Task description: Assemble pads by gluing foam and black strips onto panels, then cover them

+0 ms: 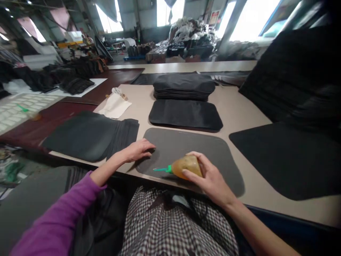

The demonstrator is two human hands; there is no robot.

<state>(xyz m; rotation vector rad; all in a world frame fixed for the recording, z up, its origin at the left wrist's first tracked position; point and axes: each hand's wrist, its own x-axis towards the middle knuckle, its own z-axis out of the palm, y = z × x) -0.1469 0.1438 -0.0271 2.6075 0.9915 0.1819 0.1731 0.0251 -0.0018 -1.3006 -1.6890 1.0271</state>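
Observation:
A grey rounded panel lies flat at the table's near edge. My right hand is closed around a squeeze bottle of amber glue; its green nozzle points left, low over the panel's near-left part. My left hand rests on the panel's left edge, fingers curled down against it, holding nothing.
Beyond the grey panel lies a black panel, then a stack of black panels. More dark sheets sit at left and right. A white cloth lies further back. A big black pile rises at far right.

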